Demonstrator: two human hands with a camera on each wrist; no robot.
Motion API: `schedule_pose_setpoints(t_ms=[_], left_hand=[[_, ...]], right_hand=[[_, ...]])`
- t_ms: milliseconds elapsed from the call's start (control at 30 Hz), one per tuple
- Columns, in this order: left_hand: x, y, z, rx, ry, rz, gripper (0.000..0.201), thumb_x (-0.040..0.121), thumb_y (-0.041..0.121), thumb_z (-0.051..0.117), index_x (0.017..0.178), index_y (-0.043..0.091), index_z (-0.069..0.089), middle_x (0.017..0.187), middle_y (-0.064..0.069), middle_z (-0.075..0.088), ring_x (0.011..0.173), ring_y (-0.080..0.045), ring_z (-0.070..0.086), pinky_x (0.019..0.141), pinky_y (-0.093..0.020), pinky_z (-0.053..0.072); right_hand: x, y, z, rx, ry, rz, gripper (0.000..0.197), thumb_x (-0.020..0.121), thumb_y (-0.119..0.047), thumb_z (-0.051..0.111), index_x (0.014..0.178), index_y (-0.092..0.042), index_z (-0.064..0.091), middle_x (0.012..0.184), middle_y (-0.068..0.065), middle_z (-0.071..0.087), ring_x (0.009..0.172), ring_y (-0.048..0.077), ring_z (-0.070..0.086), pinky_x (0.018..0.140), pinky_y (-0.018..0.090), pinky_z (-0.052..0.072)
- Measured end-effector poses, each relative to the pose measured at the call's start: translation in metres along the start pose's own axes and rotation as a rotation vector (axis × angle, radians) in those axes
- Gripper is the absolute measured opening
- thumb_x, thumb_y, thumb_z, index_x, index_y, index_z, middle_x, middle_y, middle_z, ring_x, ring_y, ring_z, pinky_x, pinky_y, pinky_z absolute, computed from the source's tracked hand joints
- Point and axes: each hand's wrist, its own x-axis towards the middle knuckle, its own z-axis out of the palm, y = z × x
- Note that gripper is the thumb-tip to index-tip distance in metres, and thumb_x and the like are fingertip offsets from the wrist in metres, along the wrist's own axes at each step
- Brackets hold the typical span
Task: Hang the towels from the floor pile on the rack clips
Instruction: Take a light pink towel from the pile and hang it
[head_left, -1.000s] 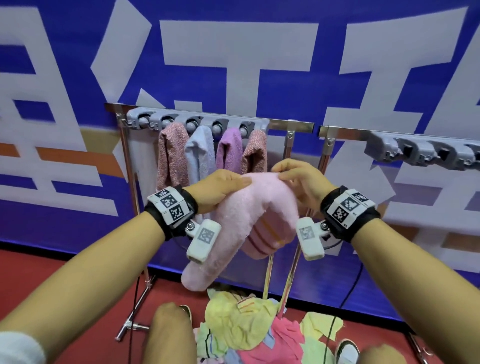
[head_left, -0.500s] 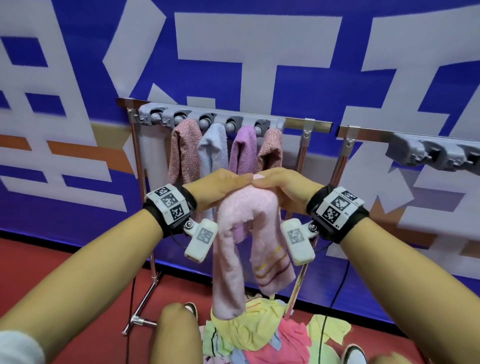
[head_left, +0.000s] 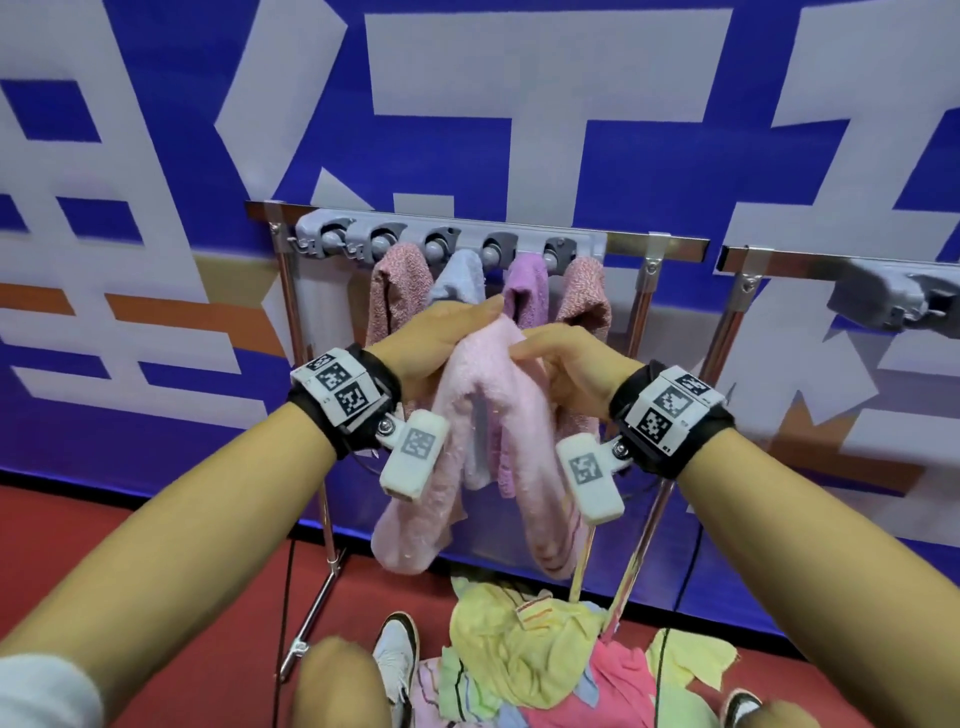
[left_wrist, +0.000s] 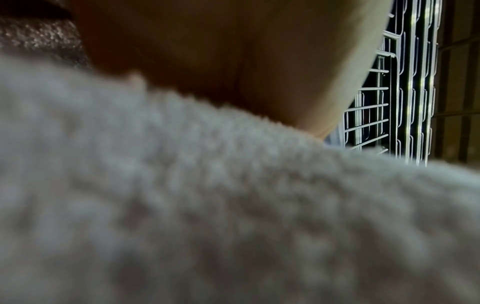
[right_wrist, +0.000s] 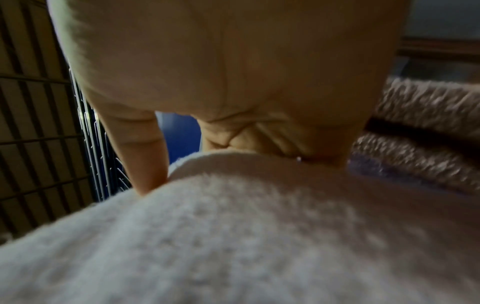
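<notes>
Gathering a pale pink towel at the centre of the head view, the left hand and the right hand now pinch its folded top between them, fingers curled over the cloth. A second ago the towel bulged in a thick roll between hands set apart; now the hands nearly touch and the cloth hangs in two long tails below them. The wrist views show only blurred terry close to the lens, with the right hand's fingers pressing its edge.

Behind the hands, in the upper middle of the frame, the rack clips already hold four towels. More clips wait bare at the right edge. The floor pile lies at the bottom centre, between the person's shoes. Bunched to a narrow fold, the pink towel looks ready to be lifted to a clip.
</notes>
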Motion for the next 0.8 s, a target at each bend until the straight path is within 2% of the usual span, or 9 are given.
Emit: schedule_pose_setpoints(t_ms=[67, 133, 233, 367, 467, 533, 633, 700, 800], left_hand=[[0.000, 0.005, -0.009, -0.004, 0.034, 0.007, 0.036, 0.093, 0.030, 0.055, 0.093, -0.004, 0.066, 0.079, -0.013, 0.072, 0.070, -0.020, 0.067, 0.066, -0.027, 0.056], [0.001, 0.009, -0.020, -0.015, 0.111, 0.022, 0.033, 0.095, 0.027, 0.056, 0.095, -0.005, 0.065, 0.082, -0.015, 0.069, 0.072, -0.022, 0.065, 0.067, -0.029, 0.054], [0.001, 0.013, -0.040, 0.018, 0.206, 0.073, 0.022, 0.096, 0.022, 0.057, 0.096, 0.001, 0.064, 0.084, -0.011, 0.068, 0.073, -0.017, 0.064, 0.067, -0.026, 0.053], [-0.005, 0.011, -0.066, 0.172, 0.409, 0.089, 0.017, 0.088, 0.028, 0.071, 0.089, 0.010, 0.070, 0.087, -0.005, 0.070, 0.078, -0.014, 0.061, 0.073, -0.028, 0.052], [-0.014, 0.014, -0.086, 0.267, 0.585, 0.184, 0.014, 0.088, 0.026, 0.073, 0.087, 0.012, 0.069, 0.083, 0.001, 0.069, 0.071, -0.005, 0.060, 0.068, -0.021, 0.050], [-0.023, 0.017, -0.101, 0.245, 0.610, 0.260, 0.011, 0.090, 0.019, 0.069, 0.091, 0.008, 0.067, 0.086, -0.005, 0.067, 0.073, -0.008, 0.059, 0.070, -0.022, 0.049], [-0.038, 0.018, -0.120, 0.153, 0.525, 0.322, 0.016, 0.082, 0.017, 0.061, 0.095, 0.009, 0.067, 0.097, -0.011, 0.069, 0.080, -0.012, 0.062, 0.071, -0.021, 0.049], [-0.046, 0.016, -0.130, 0.182, 0.470, 0.362, 0.031, 0.073, 0.017, 0.058, 0.101, 0.008, 0.067, 0.099, -0.004, 0.069, 0.089, -0.009, 0.064, 0.080, -0.022, 0.048], [-0.055, 0.010, -0.142, 0.222, 0.385, 0.439, 0.060, 0.063, 0.029, 0.059, 0.119, 0.008, 0.060, 0.111, 0.000, 0.065, 0.103, -0.006, 0.061, 0.091, -0.023, 0.046]], right_hand=[[0.010, -0.003, 0.014, 0.068, 0.001, -0.033, 0.042, 0.072, -0.010, 0.057, 0.108, 0.012, 0.062, 0.090, 0.020, 0.063, 0.072, 0.026, 0.061, 0.062, 0.030, 0.046], [0.018, -0.006, 0.026, 0.126, -0.028, -0.033, 0.040, 0.081, -0.007, 0.050, 0.117, 0.008, 0.060, 0.096, 0.020, 0.062, 0.080, 0.026, 0.061, 0.069, 0.032, 0.047], [0.031, -0.015, 0.042, 0.202, -0.048, -0.007, 0.022, 0.091, -0.008, 0.045, 0.101, -0.004, 0.064, 0.077, 0.009, 0.068, 0.069, 0.019, 0.064, 0.070, 0.028, 0.049], [0.046, -0.027, 0.069, 0.206, -0.035, -0.008, 0.025, 0.084, -0.016, 0.055, 0.102, -0.002, 0.066, 0.096, 0.017, 0.068, 0.089, 0.029, 0.064, 0.092, 0.038, 0.049], [0.058, -0.035, 0.085, 0.265, -0.029, 0.012, 0.027, 0.083, -0.019, 0.055, 0.101, -0.002, 0.065, 0.101, 0.020, 0.063, 0.093, 0.031, 0.060, 0.101, 0.046, 0.043], [0.068, -0.039, 0.091, 0.308, -0.022, 0.020, 0.027, 0.085, -0.020, 0.052, 0.101, 0.000, 0.063, 0.099, 0.020, 0.063, 0.086, 0.031, 0.062, 0.093, 0.044, 0.048], [0.082, -0.046, 0.103, 0.338, -0.034, 0.032, 0.025, 0.086, -0.018, 0.047, 0.091, 0.003, 0.060, 0.087, 0.017, 0.065, 0.071, 0.028, 0.065, 0.070, 0.034, 0.053], [0.090, -0.049, 0.113, 0.339, -0.037, 0.022, 0.024, 0.082, -0.018, 0.052, 0.095, 0.001, 0.057, 0.085, 0.016, 0.062, 0.068, 0.027, 0.064, 0.067, 0.031, 0.053], [0.101, -0.055, 0.127, 0.316, -0.039, 0.025, 0.021, 0.082, -0.024, 0.055, 0.091, -0.005, 0.057, 0.081, 0.015, 0.060, 0.068, 0.028, 0.061, 0.069, 0.033, 0.051]])
